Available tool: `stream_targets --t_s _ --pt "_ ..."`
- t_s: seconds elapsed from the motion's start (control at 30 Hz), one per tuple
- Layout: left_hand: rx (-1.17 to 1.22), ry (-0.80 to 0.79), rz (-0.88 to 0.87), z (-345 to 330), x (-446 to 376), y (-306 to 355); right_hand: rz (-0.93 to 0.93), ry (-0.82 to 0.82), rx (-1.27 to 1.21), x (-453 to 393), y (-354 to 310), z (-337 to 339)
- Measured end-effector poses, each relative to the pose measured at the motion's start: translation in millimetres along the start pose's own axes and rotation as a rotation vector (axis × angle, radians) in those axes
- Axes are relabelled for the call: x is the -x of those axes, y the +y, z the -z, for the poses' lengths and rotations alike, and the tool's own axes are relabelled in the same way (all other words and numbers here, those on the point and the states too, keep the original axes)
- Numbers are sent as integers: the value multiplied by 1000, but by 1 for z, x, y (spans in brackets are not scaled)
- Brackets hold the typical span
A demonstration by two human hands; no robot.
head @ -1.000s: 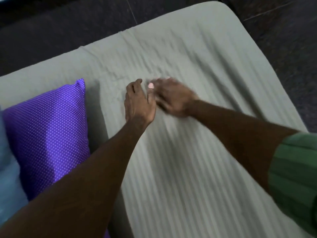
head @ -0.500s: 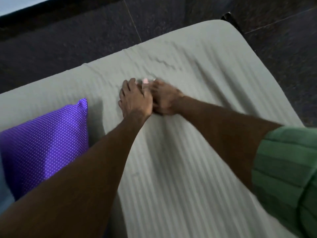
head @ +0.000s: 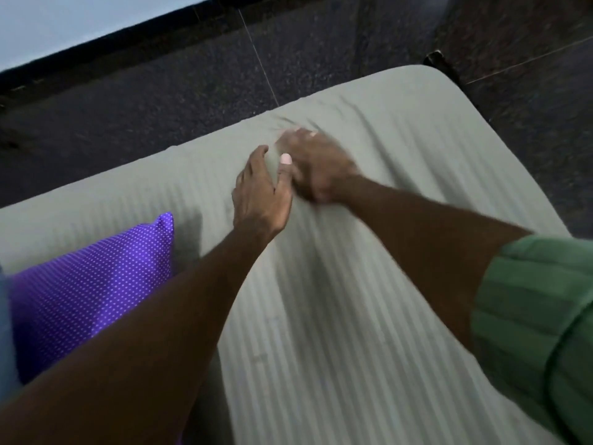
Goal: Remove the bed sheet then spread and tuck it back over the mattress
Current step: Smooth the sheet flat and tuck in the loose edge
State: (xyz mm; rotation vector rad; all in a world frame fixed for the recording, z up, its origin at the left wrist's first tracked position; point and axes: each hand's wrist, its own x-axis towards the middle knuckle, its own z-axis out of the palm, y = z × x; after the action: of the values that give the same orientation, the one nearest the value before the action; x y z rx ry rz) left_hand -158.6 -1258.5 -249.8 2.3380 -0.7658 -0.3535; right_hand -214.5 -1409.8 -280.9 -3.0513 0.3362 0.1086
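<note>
A grey-green striped bed sheet (head: 337, 316) covers the mattress from the near edge to its far rounded corner. My left hand (head: 260, 194) lies flat on the sheet near the far side, fingers stretched forward and thumb out to the right. My right hand (head: 316, 165) presses on the sheet right beside it, blurred by motion, its fingers reaching toward a patch of small creases (head: 288, 123) close to the far edge. Both hands touch at the thumbs.
A purple polka-dot pillow (head: 83, 284) lies on the bed at the left, under my left forearm. Dark tiled floor (head: 160, 101) runs beyond the far edge of the mattress, with a pale wall (head: 64, 20) at the top left.
Both hands have slid forward across the sheet toward the far edge, staying side by side. The creases ahead of them sit closer to the mattress edge.
</note>
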Motion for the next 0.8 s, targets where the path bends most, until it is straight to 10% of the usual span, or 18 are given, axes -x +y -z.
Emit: stream_targets --t_s 0.13,0.43,0.8 --pt "5 -88 -109 -8 3 11 -592 -3 -41 23 106 19" --pt "175 -85 120 -112 -3 116 -38 -12 35 90 62 -14" --pt "-117 -256 9 -137 21 130 -725 190 62 133 215 21"
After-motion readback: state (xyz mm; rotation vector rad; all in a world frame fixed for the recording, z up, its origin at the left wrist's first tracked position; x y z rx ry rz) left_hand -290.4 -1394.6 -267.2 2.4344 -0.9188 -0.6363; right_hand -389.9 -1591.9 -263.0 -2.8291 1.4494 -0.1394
